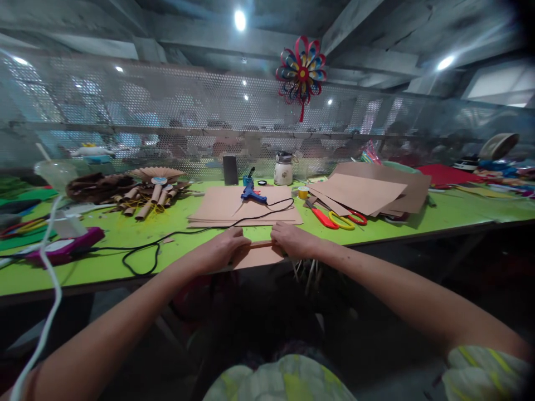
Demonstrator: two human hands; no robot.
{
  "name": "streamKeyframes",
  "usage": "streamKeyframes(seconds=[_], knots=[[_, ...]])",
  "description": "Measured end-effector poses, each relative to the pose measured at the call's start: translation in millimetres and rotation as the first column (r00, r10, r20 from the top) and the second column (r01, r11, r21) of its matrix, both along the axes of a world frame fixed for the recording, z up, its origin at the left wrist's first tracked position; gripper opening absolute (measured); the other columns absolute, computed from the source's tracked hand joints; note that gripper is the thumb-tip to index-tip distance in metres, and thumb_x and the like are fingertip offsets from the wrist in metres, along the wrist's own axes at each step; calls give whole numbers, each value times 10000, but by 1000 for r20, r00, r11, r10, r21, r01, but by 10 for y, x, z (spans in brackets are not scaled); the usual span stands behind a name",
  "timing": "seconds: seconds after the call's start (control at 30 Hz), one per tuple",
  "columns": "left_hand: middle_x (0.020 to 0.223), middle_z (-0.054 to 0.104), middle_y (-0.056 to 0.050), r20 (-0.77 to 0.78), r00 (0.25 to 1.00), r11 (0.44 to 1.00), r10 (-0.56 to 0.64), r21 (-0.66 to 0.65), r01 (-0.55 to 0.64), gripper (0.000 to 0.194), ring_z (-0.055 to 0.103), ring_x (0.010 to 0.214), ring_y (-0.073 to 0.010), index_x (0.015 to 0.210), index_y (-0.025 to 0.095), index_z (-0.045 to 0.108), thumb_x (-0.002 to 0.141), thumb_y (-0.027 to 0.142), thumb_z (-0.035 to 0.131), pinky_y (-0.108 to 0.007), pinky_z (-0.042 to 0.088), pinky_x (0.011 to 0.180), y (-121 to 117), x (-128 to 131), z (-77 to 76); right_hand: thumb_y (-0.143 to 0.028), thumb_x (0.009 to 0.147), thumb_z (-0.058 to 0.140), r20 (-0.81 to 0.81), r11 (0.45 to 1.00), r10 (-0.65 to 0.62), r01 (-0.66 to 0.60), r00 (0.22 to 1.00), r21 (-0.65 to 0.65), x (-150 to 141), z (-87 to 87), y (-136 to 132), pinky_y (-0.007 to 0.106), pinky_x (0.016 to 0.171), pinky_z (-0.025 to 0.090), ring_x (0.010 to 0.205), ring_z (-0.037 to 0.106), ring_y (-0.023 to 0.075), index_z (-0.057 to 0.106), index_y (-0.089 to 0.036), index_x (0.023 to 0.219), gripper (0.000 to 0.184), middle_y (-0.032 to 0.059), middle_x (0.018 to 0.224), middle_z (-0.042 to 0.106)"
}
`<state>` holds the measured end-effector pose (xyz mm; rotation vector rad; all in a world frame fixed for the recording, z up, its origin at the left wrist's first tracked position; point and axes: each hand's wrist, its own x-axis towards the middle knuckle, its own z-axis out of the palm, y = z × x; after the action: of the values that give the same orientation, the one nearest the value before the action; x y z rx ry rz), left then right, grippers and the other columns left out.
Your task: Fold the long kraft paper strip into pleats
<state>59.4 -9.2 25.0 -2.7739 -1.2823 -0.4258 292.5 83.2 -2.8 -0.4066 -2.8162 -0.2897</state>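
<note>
Between my two hands, at the table's front edge, is a sheet of brown paper [259, 257] with a narrow folded strip along its far side. My left hand [228, 248] has its fingers curled on the left end of the fold. At the right end my right hand [292, 240] grips the same fold, fingers closed. Just beyond lies a stack of brown paper [209, 206]. A blue glue gun [253, 194] rests on that stack, its black cord trailing left.
Right of the stack are red-handled scissors [326, 218], yellow-handled scissors [341, 220] and more brown sheets [359, 192]. Paper fans with rolled handles [156, 192] lie left, near a purple power strip [67, 245]. A bottle [283, 170] stands behind. A white cable [48, 278] hangs at left.
</note>
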Motion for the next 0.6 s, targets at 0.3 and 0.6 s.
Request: streamKeyframes(seconds=[0.3,0.6], knots=[[807,489,-47,-154,988,989,13,147,10,128,445,730,-164,837,143,565,883,111,450,-288,357,681,-91,49,-41,-186,906,405,267,966,-37,-34,963,255,-96,204,-273,345,669,382,808,484,236,585,-62,856,223,136,792,571],[844,502,-54,-131,991,984,35,177,-12,127,457,799,-176,878,154,569,898,140,445,-296,385,729,-75,-22,-136,-173,898,389,269,953,-5,-77,963,294,-137,119,-247,338,615,371,760,489,230,596,-70,851,237,134,752,578]])
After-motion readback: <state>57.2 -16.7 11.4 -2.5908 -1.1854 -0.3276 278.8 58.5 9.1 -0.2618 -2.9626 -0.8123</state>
